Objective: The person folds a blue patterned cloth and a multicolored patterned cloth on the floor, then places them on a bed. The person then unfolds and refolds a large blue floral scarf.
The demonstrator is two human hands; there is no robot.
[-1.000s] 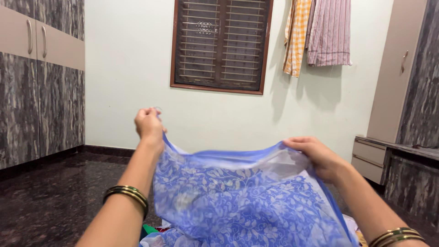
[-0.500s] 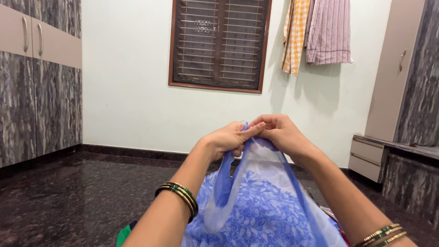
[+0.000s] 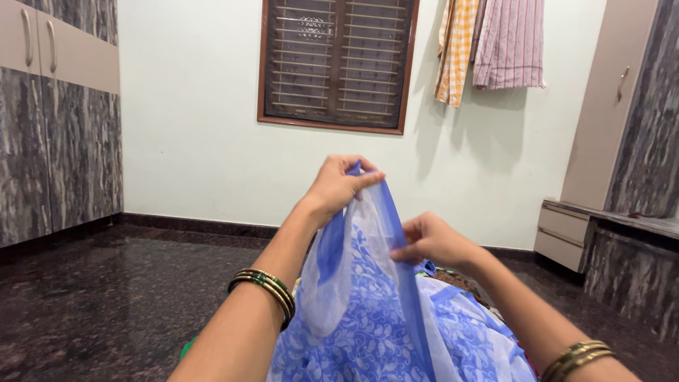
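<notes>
A: Half a second ago both our hands met at the top of the cloth (image 3: 382,311). Now the right hand (image 3: 433,240) has dropped to about four o'clock of the left hand (image 3: 339,185), sliding down the darker blue edge.

B: And a second ago we had the cloth spread wide between the two hands. So the first fold is made: the two top corners are brought together.

A: Yes. The left hand has its fingers clenched on both corners at twelve o'clock of the cloth, holding it up in front of us. The right hand pinches the doubled edge between thumb and fingers, lower down.

B: Where does the rest of the cloth hang?

A: It falls from the left hand toward six o'clock, over our lap, with its white leaf pattern facing us. The lower part runs out of view, so we cannot tell whether its bottom corners are lined up.

B: Then we judge the work as partly done: halved once along its length, edge being straightened, more folds left before it is a small bundle.

A: Agreed. Something colourful lies under it at five o'clock, too hidden to name. The window (image 3: 338,64) sits at twelve o'clock, the hanging towels (image 3: 491,46) at one o'clock, the cupboard (image 3: 56,113) at nine.
</notes>
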